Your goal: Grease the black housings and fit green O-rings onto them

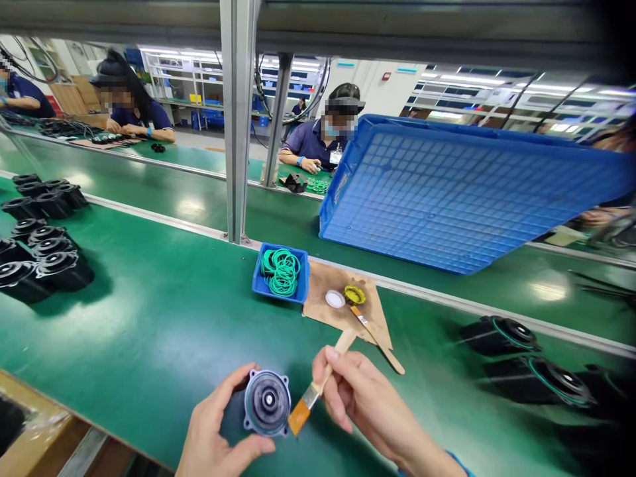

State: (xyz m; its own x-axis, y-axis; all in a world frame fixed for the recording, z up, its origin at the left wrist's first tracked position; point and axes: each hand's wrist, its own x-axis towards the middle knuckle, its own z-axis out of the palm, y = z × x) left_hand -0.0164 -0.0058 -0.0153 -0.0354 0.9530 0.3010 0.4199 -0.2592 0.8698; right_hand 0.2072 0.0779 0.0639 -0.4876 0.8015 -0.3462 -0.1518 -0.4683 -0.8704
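My left hand (213, 430) grips a round black housing (268, 401) from its left side, thumb at the lower edge and fingers at the upper edge. The housing's open face, with concentric rings and a pale centre, points up toward me. Pinched in my right hand (355, 391) is a flat paintbrush (312, 393) with a wooden handle. Its orange bristles slant down to the housing's right rim; whether they touch it I cannot tell. Beyond my hands, a small blue bin (255, 281) contains green O-rings (281, 271).
A second brush (377, 339) lies partly on stained cardboard (318, 308), near a yellow-rimmed container (354, 295) and white lid (334, 299). Black housings stand left (62, 268) and right (539, 381). A metal post (237, 132) and tilted blue crate (447, 192) rise behind. Co-workers sit across.
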